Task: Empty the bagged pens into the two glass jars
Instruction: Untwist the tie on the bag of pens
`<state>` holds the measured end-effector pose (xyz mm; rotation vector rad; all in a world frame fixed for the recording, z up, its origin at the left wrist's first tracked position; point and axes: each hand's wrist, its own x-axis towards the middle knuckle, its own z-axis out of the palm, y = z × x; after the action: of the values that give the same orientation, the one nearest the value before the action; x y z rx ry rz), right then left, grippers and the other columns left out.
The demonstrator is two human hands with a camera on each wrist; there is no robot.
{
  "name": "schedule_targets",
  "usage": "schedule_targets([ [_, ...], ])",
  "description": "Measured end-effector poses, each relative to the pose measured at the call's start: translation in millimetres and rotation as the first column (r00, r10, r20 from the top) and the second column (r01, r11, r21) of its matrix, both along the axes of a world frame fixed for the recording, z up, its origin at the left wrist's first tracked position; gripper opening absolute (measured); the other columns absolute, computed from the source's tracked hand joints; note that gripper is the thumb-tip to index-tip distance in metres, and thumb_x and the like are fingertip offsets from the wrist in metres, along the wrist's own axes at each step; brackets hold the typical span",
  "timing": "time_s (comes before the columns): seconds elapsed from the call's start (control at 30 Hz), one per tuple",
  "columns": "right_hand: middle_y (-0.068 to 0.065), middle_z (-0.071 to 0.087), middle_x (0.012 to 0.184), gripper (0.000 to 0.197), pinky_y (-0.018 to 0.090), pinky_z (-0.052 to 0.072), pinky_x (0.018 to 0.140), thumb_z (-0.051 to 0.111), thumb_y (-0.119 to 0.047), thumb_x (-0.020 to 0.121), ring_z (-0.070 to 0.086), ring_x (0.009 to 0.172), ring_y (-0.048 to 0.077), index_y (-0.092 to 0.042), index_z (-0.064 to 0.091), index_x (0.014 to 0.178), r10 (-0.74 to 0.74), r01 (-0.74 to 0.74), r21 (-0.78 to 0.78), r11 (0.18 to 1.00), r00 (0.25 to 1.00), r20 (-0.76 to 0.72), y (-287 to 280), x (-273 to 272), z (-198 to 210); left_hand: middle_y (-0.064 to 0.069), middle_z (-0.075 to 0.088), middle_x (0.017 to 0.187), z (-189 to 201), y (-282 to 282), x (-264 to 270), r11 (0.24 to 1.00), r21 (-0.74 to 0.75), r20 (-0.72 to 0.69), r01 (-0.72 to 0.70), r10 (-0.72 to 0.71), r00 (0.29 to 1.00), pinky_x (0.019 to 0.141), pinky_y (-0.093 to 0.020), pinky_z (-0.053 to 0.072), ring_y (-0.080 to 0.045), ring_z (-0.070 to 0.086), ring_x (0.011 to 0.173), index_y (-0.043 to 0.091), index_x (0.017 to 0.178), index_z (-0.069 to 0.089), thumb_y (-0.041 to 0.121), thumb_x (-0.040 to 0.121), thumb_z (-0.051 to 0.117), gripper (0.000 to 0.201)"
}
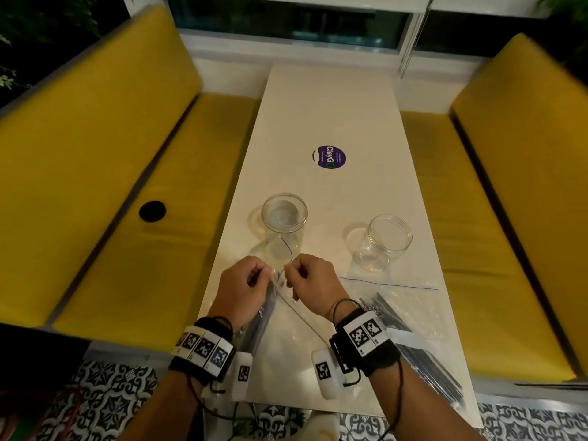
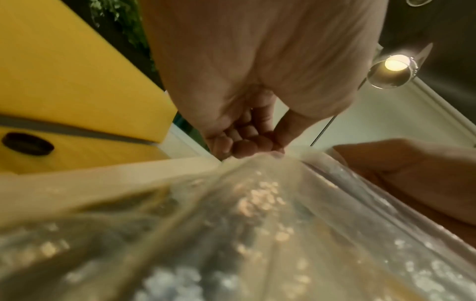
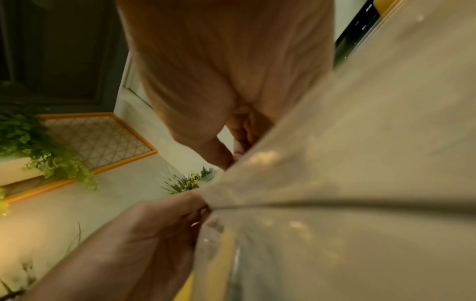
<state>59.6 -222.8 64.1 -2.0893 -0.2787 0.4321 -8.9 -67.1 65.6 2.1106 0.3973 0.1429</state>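
Long white table [image 1: 327, 100] between two yellow bench seats [image 1: 95, 160], window at the far end, patterned tile floor below. Purple round sticker [image 1: 328, 157] mid-table. Two clear glass jars stand upright, well apart: left jar [image 1: 284, 229], right jar [image 1: 382, 241], nothing visible inside either. Left hand [image 1: 242, 289] and right hand [image 1: 313, 281] are close together, fingers curled, each pinching the top edge of a clear zip bag [image 1: 280, 326] of dark pens [image 1: 262, 316], just in front of the left jar. A second bag of pens [image 1: 410, 332] lies flat on the table near the right wrist.
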Motion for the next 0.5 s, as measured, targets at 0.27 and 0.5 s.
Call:
schedule_targets([
  [0.27,0.013,0.065,0.076,0.03,0.036,0.056,0.053,0.05,-0.027,0.107,0.07,0.059,0.031,-0.004,0.055,0.089,-0.134,0.134,-0.015,0.991,0.991,0.009,-19.9,0.9,-4.4,0.001,0.059,0.072,8.6,5.5,2.7,0.984,0.027,-0.033,-0.174,0.175,0.984,0.058,-0.019,0.037,-0.013,0.053,0.065,0.017,0.082,0.056,0.038,0.108,0.056,0.033],
  [0.5,0.012,0.072,0.083,0.04,0.037,0.057,0.045,0.065,-0.043,0.099,0.067,0.052,0.022,-0.004,0.064,0.094,-0.111,0.135,0.085,0.987,0.964,-0.24,-13.5,-12.3,12.2,0.0,0.063,0.077,2.2,-16.8,-5.8,0.999,0.042,-0.083,-0.006,0.009,0.996,0.061,-0.015,0.046,-0.012,0.058,0.07,0.02,0.083,0.06,0.022,0.098,0.073,0.02],
])
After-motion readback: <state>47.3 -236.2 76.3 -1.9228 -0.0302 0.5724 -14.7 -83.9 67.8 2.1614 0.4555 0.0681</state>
